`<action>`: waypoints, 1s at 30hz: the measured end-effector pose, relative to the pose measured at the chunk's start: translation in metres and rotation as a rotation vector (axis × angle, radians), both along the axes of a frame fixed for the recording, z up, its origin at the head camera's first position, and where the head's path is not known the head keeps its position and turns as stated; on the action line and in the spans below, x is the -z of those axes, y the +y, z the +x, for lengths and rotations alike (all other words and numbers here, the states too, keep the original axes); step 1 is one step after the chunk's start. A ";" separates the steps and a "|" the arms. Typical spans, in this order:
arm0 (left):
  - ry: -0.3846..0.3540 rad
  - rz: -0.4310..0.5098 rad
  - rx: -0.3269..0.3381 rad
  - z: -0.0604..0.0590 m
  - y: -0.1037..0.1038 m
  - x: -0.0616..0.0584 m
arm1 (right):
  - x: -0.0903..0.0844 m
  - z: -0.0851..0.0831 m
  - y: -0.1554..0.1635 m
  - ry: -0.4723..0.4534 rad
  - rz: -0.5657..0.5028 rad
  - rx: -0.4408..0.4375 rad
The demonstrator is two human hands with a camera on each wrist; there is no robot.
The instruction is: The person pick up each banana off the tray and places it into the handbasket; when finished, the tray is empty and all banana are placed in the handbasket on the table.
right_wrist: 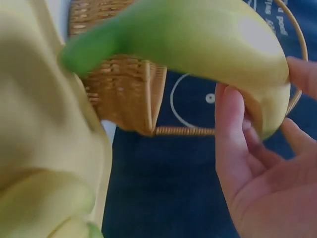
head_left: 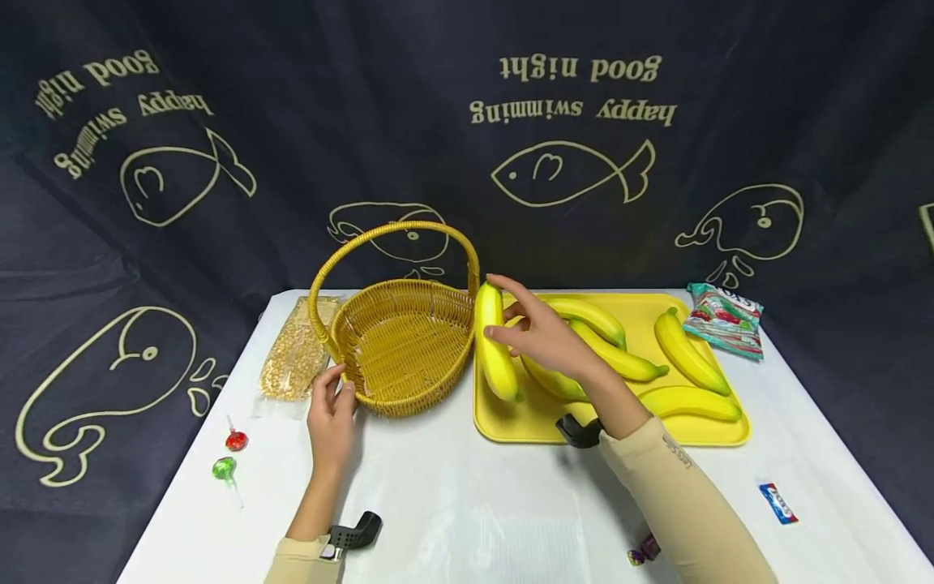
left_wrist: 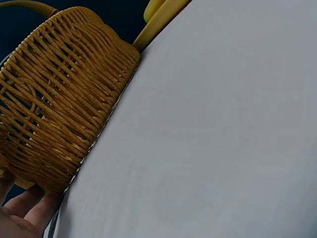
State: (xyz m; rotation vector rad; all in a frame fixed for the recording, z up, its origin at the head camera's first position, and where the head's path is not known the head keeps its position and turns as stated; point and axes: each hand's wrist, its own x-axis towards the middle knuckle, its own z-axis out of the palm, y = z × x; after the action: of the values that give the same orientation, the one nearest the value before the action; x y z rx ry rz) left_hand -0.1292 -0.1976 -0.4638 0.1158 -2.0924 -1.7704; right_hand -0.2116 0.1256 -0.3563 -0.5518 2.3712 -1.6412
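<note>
My right hand (head_left: pixel 529 332) grips a yellow banana (head_left: pixel 492 345) with a green tip, lifted at the left edge of the yellow tray (head_left: pixel 511 426). In the right wrist view the banana (right_wrist: pixel 198 39) sits between thumb and fingers (right_wrist: pixel 233 129), with the basket (right_wrist: pixel 124 94) behind it. The woven basket (head_left: pixel 404 345) with a hoop handle stands left of the tray. My left hand (head_left: pixel 332 405) rests against its near left wall, fingers touching the weave; in the left wrist view the fingertips (left_wrist: pixel 29 208) lie at the base of the basket (left_wrist: pixel 59 99).
Several more bananas (head_left: pixel 686 353) lie on the tray. A bag of nuts (head_left: pixel 295 357) lies left of the basket, two lollipops (head_left: pixel 229 454) near the left edge. A snack packet (head_left: pixel 726 320) sits at the back right, small wrapped sweets (head_left: pixel 777 501) front right. A dark cloth hangs behind.
</note>
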 end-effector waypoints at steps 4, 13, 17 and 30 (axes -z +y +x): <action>0.000 0.000 -0.007 -0.001 -0.001 -0.002 | -0.007 -0.009 -0.020 -0.065 -0.090 0.058; 0.001 -0.060 -0.044 -0.001 0.002 0.004 | -0.011 -0.030 -0.061 -0.145 -0.172 0.086; 0.004 -0.094 -0.032 0.000 0.005 -0.001 | 0.000 -0.041 -0.079 -0.206 -0.211 0.089; -0.013 -0.023 -0.050 0.000 0.010 0.000 | 0.042 -0.075 -0.147 -0.285 -0.211 0.332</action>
State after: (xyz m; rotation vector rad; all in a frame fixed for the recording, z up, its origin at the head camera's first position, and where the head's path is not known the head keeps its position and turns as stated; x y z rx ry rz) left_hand -0.1288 -0.1879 -0.4634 0.1712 -2.0997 -1.7207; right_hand -0.2865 -0.0216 -0.3984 0.0547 2.1784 -1.9691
